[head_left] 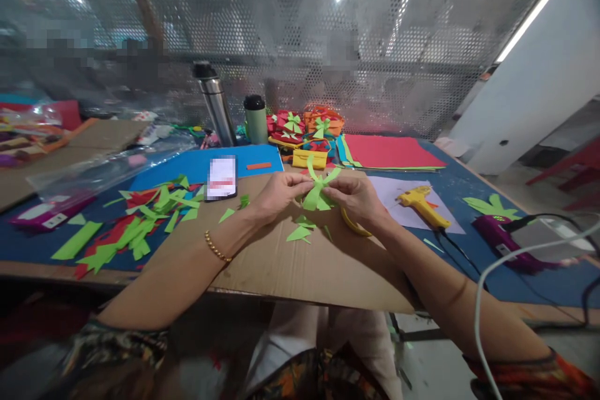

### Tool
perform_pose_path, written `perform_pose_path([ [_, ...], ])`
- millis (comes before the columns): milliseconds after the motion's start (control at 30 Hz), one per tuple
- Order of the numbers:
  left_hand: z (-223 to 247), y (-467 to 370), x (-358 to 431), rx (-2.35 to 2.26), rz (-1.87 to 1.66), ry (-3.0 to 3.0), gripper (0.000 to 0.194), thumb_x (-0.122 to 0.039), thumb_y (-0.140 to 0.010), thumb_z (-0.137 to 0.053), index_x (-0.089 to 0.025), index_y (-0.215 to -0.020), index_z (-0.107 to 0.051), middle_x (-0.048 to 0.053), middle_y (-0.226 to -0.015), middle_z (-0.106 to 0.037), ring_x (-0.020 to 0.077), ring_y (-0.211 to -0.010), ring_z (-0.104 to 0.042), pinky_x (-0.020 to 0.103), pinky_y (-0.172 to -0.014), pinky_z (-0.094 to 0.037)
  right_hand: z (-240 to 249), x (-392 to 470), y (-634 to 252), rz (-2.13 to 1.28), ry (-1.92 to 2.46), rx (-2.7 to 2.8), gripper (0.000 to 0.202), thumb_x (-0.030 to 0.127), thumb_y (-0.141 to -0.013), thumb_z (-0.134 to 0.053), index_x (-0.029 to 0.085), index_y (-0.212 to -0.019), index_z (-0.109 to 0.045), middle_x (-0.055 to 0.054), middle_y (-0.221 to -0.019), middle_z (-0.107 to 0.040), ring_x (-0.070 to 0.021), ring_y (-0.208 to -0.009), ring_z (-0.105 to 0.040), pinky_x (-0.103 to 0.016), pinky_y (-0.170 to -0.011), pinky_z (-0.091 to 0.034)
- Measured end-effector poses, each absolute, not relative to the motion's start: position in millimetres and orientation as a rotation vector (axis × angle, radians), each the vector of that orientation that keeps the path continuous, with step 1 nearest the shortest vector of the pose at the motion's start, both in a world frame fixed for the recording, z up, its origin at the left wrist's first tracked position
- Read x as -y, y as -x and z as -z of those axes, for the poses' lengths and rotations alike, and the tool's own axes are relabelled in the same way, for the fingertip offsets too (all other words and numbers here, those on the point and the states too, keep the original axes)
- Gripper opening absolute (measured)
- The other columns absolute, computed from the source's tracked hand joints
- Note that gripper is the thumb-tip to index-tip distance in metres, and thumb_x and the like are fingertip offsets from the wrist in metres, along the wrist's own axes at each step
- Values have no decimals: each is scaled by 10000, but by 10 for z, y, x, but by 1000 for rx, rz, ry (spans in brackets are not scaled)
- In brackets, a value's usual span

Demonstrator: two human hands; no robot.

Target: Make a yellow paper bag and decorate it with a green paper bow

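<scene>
A light green bow [320, 186] of felt-like sheet is held up above the cardboard, its strips spreading up and down from the middle. My left hand [281, 195] pinches its left side between thumb and fingers. On the opposite side, my right hand [359, 195] grips it near the centre. Small green scraps [300, 232] lie on the cardboard [281, 262] just below. Partly hidden by my right hand and wrist is a yellow curved handle [352, 224], perhaps of scissors.
A yellow glue gun [424, 205] rests on a white sheet at right. Green and red cut pieces [140, 219] pile up at left, beside a phone [221, 178]. Behind stand a steel flask [216, 103], a green tumbler [255, 120], small bow-trimmed bags [323, 122] and red sheets [389, 151].
</scene>
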State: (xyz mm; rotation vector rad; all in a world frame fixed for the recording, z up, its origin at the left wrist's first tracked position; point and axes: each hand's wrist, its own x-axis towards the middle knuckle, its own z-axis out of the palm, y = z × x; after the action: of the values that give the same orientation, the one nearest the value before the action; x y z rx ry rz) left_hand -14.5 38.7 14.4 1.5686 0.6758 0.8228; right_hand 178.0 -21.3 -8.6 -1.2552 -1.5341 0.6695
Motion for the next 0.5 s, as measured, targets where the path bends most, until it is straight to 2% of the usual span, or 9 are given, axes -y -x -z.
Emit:
perform_pose_path([
  [233,-110,164,-419,-691,-792,-1632,209,-318,-760,-767,-154,-640,-717,45,-645,-671,137,-616,-571,283,-618,-436,66,200,-1779,-672,1203,1482,410,590,-770,-753,192,-676,-729,-30,-676,-674,-153,-629,-557,-288,-584,-429],
  [367,-123,176,-392,-687,-775,-1675,222,-293,-781,-746,-159,-615,-687,49,-640,-676,138,-612,-590,291,-638,-458,59,200,-1769,-655,1203,1456,453,635,-761,-768,195,-662,-725,-29,-681,-671,-151,-624,-553,-289,-581,-426],
  [500,-113,171,-382,-723,-783,-1624,224,-344,-752,-799,-158,-675,-701,34,-666,-666,134,-612,-571,289,-623,-440,85,185,-1761,-604,1238,1427,492,647,-703,-826,196,-598,-659,-10,-606,-603,-137,-580,-508,-281,-541,-390],
])
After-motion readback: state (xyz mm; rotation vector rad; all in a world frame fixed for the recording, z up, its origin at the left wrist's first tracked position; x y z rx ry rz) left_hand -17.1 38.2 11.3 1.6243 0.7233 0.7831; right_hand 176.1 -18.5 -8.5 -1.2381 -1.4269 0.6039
